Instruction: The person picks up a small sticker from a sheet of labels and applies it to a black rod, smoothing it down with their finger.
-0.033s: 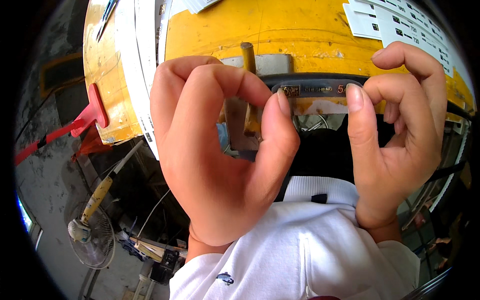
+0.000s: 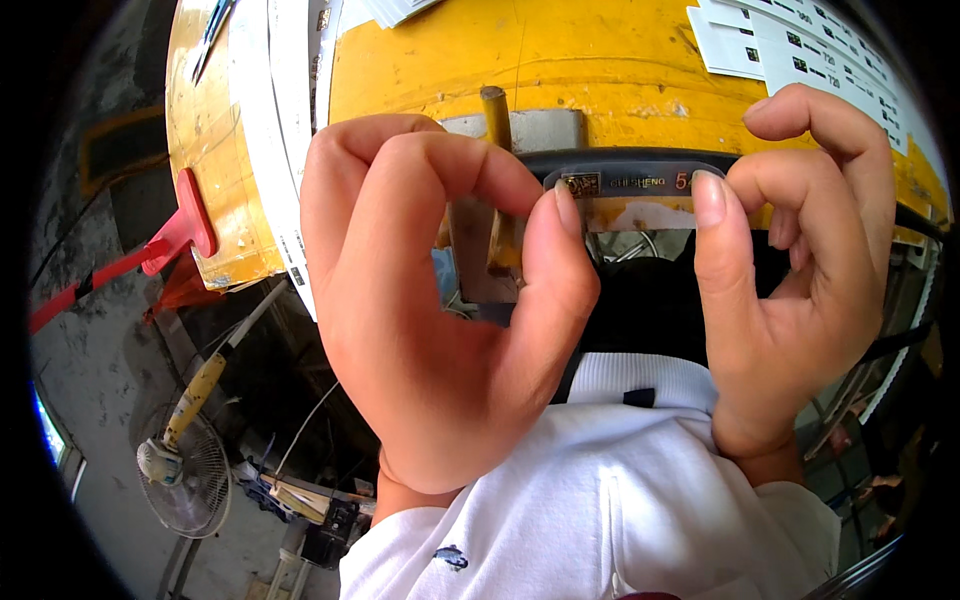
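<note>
A narrow see-through label strip [image 2: 645, 181] with rounded ends and small printing stretches level between my hands, in front of the table's near edge. My left hand [image 2: 430, 290] pinches its left end between thumb and bent forefinger. At the other end, my right hand [image 2: 790, 240] grips it the same way, its remaining fingers curled loosely and holding nothing I can see. My fingertips cover both tips of the strip. Just behind my left fingers stands a worn, yellowish upright rod [image 2: 496, 118] beside a grey metal plate [image 2: 560, 127].
White printed sheets lie on the yellow table [image 2: 430, 65], with a paper stack [image 2: 820, 55] at far right. Blue tweezers [image 2: 212, 38] rest far left. A red T-shaped handle [image 2: 190, 225] juts past the left edge. A fan [image 2: 185, 470] stands lower left.
</note>
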